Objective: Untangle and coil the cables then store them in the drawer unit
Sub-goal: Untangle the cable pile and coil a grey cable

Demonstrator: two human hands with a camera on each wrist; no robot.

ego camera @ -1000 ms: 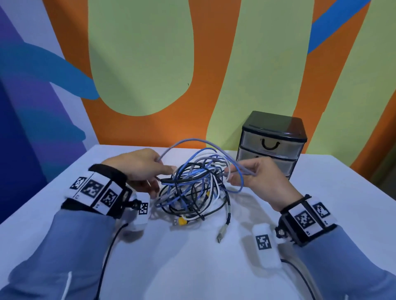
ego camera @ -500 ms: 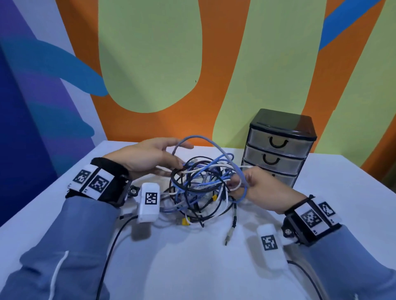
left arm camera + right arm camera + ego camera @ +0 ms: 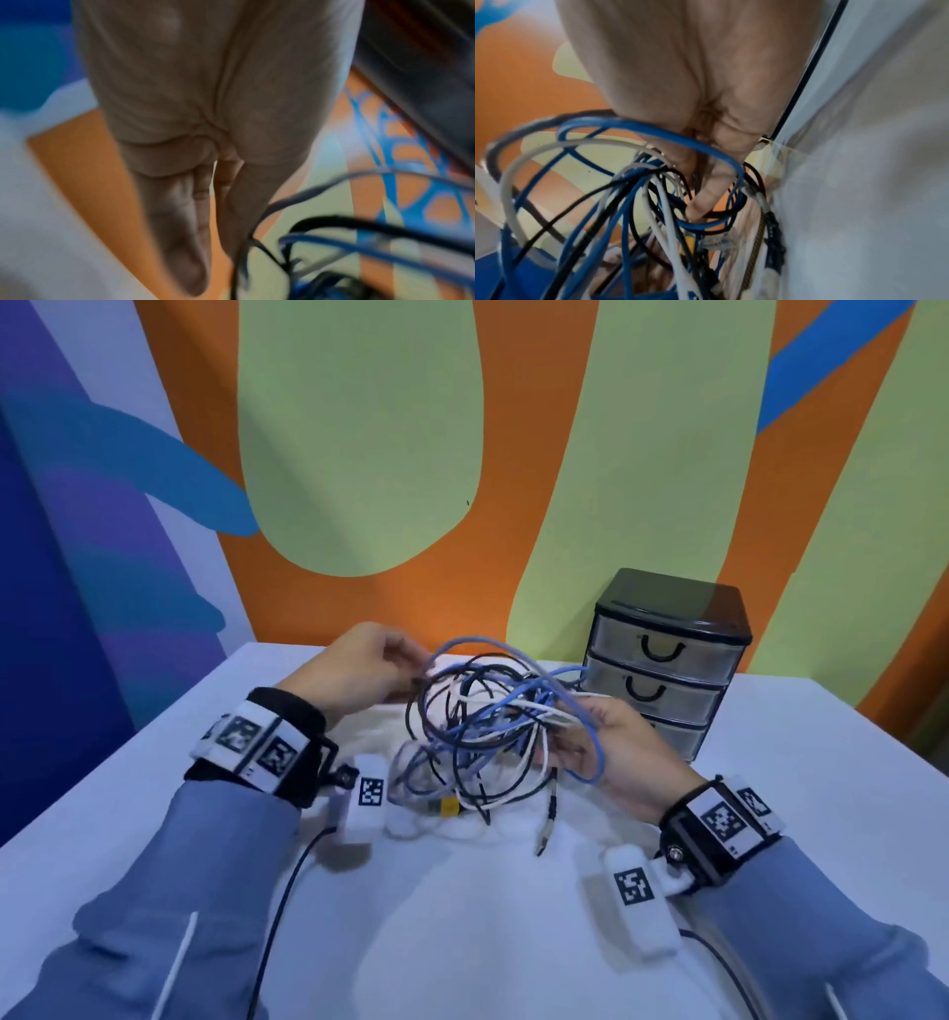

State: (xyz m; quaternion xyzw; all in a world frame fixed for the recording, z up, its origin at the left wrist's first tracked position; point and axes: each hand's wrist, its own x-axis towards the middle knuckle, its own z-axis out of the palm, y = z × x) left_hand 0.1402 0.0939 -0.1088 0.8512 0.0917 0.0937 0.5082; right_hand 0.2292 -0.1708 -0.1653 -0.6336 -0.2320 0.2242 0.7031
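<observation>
right hand (image 3: 611, 757) — grips cable tangle (image 3: 488, 726) | left hand (image 3: 359, 675) — pinches its left loops | plug ends hang downward

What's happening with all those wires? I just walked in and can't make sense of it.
A person is working on a tangle of cables, blue, black and white, lifted partly off the white table. The right hand holds a bunch of loops; the left hand picks at strands on the other side. Nothing is coiled yet, and the drawer unit behind has all its drawers closed.
</observation>
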